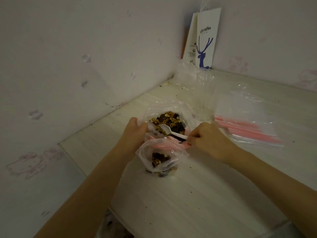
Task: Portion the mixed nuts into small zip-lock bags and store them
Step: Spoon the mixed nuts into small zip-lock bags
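With the left hand (135, 130) gripping the big bag (171, 107) and the right hand (205, 140) pinching the spoon (165, 129), the small bag (160, 158) is sitting part-filled on the surface (205, 194), looking light and floppy, best held by its zip rim.

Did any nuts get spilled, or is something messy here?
Yes, a little. Dark crumbs lie scattered over the table, around the small bag and farther off.

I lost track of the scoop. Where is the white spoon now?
Head view, centre: the white spoon is pinched by the right hand, its bowl over the nuts in the large bag, just beyond the small bag.
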